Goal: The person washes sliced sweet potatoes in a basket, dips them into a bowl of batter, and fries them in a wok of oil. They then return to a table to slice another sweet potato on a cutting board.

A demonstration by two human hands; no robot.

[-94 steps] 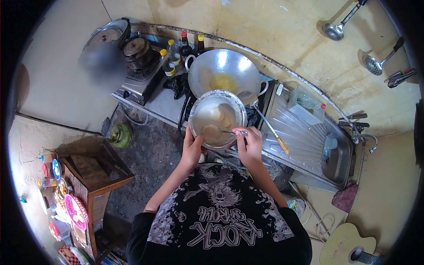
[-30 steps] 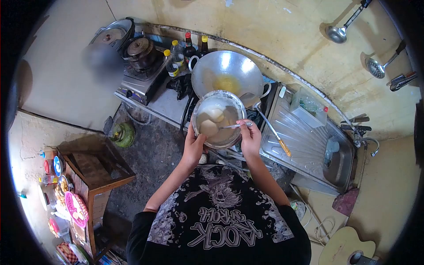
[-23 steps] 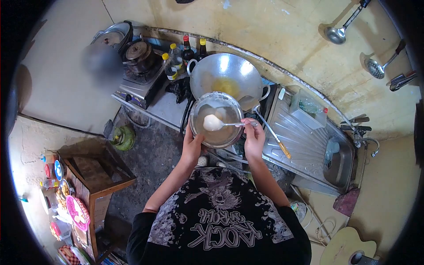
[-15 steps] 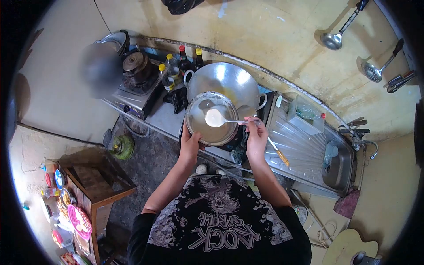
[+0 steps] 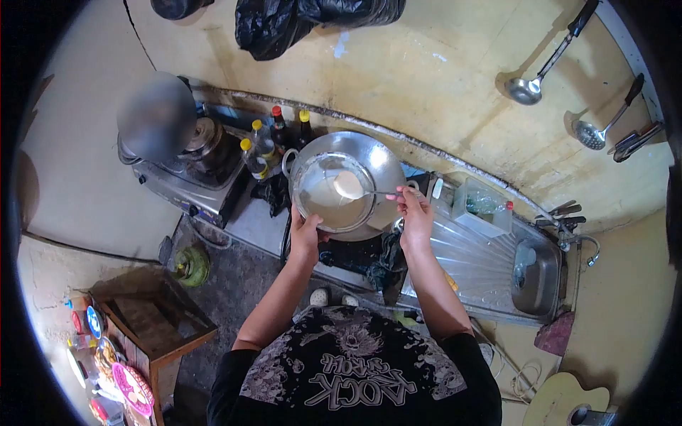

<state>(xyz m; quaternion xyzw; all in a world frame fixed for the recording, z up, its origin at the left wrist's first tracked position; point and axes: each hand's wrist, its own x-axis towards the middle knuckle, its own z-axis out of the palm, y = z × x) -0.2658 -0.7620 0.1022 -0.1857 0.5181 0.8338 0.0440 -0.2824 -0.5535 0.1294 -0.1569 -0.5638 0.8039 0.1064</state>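
My left hand (image 5: 308,236) grips the near left rim of a round bowl (image 5: 334,213) that has pale, thin batter in it. With its fingers pinched round the handle, my right hand (image 5: 415,213) holds a metal spoon (image 5: 383,193). The spoon's head, full of whitish batter (image 5: 348,185), is over the bowl. Behind and partly beneath the bowl sits a large two-handled wok (image 5: 387,160). Much of the wok's inside is hidden by the bowl.
Several bottles (image 5: 266,145) and a black plastic bag (image 5: 271,195) stand left of the wok, beside a gas stove (image 5: 220,181) with a kettle (image 5: 206,138). To the right are a steel sink (image 5: 543,284) and a clear box (image 5: 477,206). Ladles (image 5: 526,89) hang on the wall.
My view has tilted upward, bringing more of the hanging black bags into sight. The bowl now overlaps the wok more. The loaded spoon remains over the bowl.
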